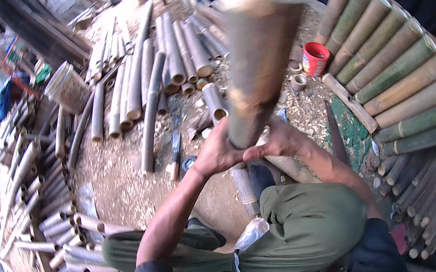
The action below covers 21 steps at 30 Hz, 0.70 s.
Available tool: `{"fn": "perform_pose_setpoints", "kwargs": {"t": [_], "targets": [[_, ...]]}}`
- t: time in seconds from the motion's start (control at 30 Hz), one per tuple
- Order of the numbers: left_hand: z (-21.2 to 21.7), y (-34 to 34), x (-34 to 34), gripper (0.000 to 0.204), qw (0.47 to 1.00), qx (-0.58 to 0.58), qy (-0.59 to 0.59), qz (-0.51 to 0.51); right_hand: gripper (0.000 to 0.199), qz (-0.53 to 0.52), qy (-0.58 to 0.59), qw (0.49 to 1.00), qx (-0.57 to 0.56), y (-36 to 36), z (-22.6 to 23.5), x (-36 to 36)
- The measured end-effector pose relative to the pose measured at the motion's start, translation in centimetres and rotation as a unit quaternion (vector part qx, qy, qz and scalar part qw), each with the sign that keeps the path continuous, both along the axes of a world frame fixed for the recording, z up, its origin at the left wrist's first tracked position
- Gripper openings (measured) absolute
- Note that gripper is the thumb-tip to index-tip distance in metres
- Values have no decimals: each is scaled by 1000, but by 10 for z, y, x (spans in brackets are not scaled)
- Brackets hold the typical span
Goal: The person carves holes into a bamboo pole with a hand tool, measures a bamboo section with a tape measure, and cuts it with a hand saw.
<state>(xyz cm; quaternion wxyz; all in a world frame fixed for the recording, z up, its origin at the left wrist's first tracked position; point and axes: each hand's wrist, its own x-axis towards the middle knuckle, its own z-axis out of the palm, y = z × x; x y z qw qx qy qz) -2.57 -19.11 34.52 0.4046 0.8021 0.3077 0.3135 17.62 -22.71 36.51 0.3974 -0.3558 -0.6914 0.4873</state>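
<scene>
Both my hands are wrapped round the lower end of a thick bamboo tube (265, 53), which I hold up in front of me. Its open, hollow top points up and away, slightly blurred by motion. My left hand (214, 148) grips it from the left, and my right hand (282, 139) from the right, the thumbs close together. Below them, between my legs, a shorter bamboo piece (245, 189) lies on the ground. A long blade with a handle (176, 153) lies on the ground left of my hands.
Bamboo tubes (134, 81) lie in rows ahead, and more are stacked at left (21, 169). On the right, green and tan tubes (410, 80) lean fanned out beside a red can (315, 58). A whitish bucket (67, 89) stands at far left. Wood chips (114, 168) litter the ground.
</scene>
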Motion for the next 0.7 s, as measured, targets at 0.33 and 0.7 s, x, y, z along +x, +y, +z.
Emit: {"fn": "perform_pose_setpoints", "kwargs": {"t": [0.33,0.7], "targets": [[-154,20,-63,87,991,-17,-123,50,84,-124,105,967,198,30,-98,-107],[-233,68,-86,78,983,3,-178,43,100,-99,156,963,197,68,-190,-134]]}}
